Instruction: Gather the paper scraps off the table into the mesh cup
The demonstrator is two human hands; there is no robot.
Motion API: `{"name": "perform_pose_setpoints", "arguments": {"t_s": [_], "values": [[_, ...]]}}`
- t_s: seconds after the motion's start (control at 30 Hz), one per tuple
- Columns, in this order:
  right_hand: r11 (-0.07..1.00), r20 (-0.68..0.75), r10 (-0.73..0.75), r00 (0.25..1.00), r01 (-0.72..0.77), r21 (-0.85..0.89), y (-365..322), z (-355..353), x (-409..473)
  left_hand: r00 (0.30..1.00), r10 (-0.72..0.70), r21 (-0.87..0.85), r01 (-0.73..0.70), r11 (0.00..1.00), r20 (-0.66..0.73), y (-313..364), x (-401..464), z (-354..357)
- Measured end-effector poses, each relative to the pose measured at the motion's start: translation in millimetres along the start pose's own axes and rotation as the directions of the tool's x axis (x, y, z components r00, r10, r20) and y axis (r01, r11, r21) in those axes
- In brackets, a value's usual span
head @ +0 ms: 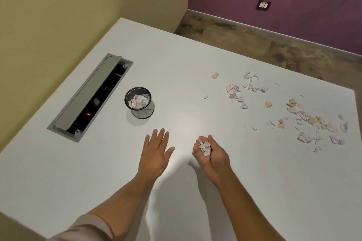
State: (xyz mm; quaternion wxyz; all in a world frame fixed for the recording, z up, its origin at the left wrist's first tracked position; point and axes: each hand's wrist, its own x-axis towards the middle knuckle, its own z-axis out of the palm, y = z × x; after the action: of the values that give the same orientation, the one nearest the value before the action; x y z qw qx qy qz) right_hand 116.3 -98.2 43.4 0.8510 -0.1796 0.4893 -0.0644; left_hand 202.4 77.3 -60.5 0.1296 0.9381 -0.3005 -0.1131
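Many crumpled paper scraps (305, 117) lie on the smooth white table (176, 68), some fill the round mesh cup (139, 102), the right hand (210, 154) cups a bunch (204, 146), and the left hand (155, 152) is flat.

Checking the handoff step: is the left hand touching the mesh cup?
Apart. The head view shows the left hand open, fingers spread, with a clear stretch of bare table between its fingertips and the mesh cup.

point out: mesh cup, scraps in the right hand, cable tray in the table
mesh cup (144, 112): head view, on its outer mesh wall
scraps in the right hand (204, 146): head view, on the middle of the held bunch
cable tray (86, 96): head view, on its grey flap
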Motion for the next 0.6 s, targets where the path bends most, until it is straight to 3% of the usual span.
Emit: {"name": "perform_pose_setpoints", "arguments": {"t_s": [0.17,0.33,0.47,0.6], "values": [[0.964,0.06,-0.078,0.995,0.09,-0.248,6,41,7,1.0,-0.011,0.072,0.01,0.997,0.02,-4,-1,6],[0.945,0.111,-0.076,0.991,0.107,-0.308,15,97,18,1.0,0.02,0.081,-0.022,0.996,0.023,-5,0,3],[0.871,0.181,-0.106,0.978,0.179,-0.457,18,142,33,1.0,0.014,0.01,-0.014,1.0,0.015,-4,2,0],[0.751,0.236,-0.236,0.943,0.331,-0.572,21,180,42,0.999,0.029,-0.038,-0.03,0.999,-0.013,-5,2,-3]]}}
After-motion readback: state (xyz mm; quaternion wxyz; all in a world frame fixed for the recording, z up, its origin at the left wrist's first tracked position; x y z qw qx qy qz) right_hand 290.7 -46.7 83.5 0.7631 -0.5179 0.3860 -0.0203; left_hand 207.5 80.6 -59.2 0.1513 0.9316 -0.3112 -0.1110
